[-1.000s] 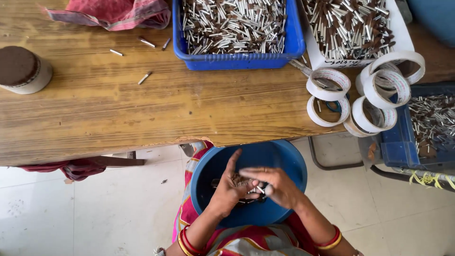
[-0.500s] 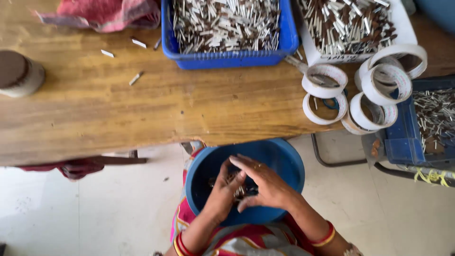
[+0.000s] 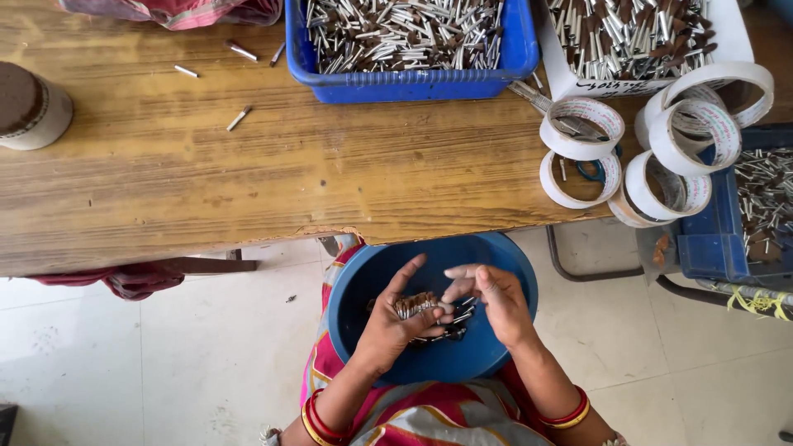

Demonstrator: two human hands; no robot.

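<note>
Both hands work over a blue basin [image 3: 496, 347] held in the lap. Left hand [image 3: 388, 326] is half closed around a bundle [image 3: 415, 304] of short metal pieces, thumb pressed across it, fingers raised and spread above. Right hand [image 3: 496, 301] is loosely open with fingers extended toward the bundle, fingertips touching or just beside its end; it grips nothing that can be made out. A few loose pieces [image 3: 458, 318] lie in the basin under the hands. Change over the last second: earlier the right hand lay across the left and hid the bundle; now the two hands have drawn slightly apart and the bundle shows between them, squared up in the left palm. Judgement: pieces are being gathered and evened into one bundle, and the gathering looks well along. Red bangles on both wrists. Beyond the basin, the wooden desk [image 3: 248, 173] edge, with a few stray pieces [image 3: 238, 118] on it. Right side of desk: several tape rolls [image 3: 582, 128], stacked and overlapping. Far left: a round tin [image 3: 29, 107]. Far edge: a blue tray [image 3: 409, 45] full of the same pieces, a white tray [image 3: 636, 37] beside it, likewise full. A red cloth [image 3: 173, 10] lies at the top left.
</note>
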